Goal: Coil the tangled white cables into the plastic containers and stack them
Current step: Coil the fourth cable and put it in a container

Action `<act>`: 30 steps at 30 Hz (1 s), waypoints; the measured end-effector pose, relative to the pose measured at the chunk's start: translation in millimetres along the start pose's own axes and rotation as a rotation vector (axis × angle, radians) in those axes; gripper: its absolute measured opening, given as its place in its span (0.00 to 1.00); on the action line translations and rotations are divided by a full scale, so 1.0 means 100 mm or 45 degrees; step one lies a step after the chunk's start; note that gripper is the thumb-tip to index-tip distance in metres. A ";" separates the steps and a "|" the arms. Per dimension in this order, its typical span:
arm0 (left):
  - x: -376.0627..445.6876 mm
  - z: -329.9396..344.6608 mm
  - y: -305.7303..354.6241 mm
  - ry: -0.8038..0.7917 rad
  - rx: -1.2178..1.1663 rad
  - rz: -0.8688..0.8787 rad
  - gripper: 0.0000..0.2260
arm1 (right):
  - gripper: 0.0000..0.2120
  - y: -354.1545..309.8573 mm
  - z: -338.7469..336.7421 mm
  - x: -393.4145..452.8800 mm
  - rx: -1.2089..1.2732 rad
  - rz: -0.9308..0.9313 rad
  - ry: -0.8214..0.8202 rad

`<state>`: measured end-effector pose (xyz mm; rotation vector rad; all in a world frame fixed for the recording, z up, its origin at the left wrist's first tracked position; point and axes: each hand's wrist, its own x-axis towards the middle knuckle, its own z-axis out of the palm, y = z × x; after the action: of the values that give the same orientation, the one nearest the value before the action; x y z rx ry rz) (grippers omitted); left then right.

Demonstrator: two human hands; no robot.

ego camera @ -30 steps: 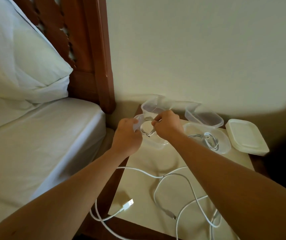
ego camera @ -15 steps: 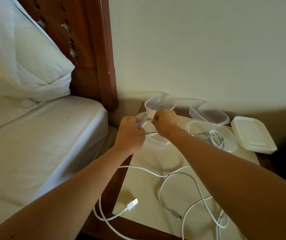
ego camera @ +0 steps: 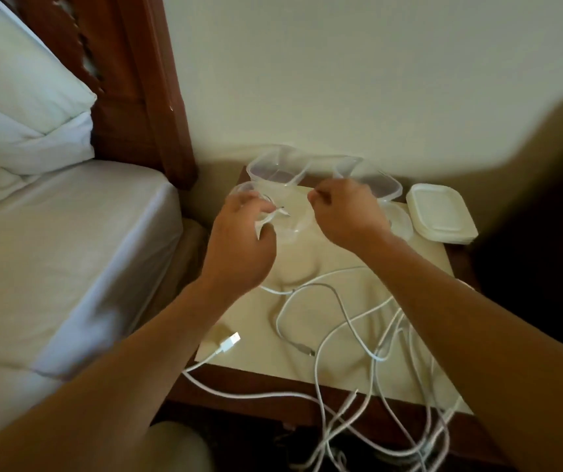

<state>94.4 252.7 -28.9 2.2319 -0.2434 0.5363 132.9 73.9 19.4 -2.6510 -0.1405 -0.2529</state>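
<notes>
My left hand [ego camera: 242,240] grips a small coil of white cable [ego camera: 268,218] just over the left rim of a clear plastic container [ego camera: 295,229]. My right hand [ego camera: 344,216] is a short way to the right of it, with its fingers curled and nothing visible in them. Two more clear containers [ego camera: 273,165] [ego camera: 387,185] stand at the back by the wall. My right hand mostly hides a fourth container [ego camera: 402,224]. Tangled white cables [ego camera: 341,318] sprawl over the front of the nightstand, and a USB plug [ego camera: 230,342] lies near its left edge.
A stack of white lids [ego camera: 440,212] sits at the back right corner. The nightstand [ego camera: 273,379] has a dark wooden edge, and cables hang over its front. A bed [ego camera: 51,233] with a pillow and a wooden headboard [ego camera: 143,80] is close on the left. The wall is right behind.
The two hands were together on the coil. Now my right hand has come off it and moved right, while my left hand keeps the coil. The camera has come closer.
</notes>
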 end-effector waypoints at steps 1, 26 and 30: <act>-0.15 0.03 0.12 -0.032 -0.005 0.069 0.13 | 0.15 0.07 -0.08 -0.15 0.057 0.033 0.033; -1.17 0.93 1.53 -0.560 0.196 0.193 0.16 | 0.09 1.43 -0.78 -1.56 -0.279 0.833 -0.191; -1.24 0.86 1.52 -0.562 0.167 0.172 0.17 | 0.13 1.47 -0.76 -1.61 -0.259 0.708 0.096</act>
<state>-42.1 88.1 -32.6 2.4554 -0.6035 0.1227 -15.2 -100.0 -12.7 -2.7437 0.6699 -0.1849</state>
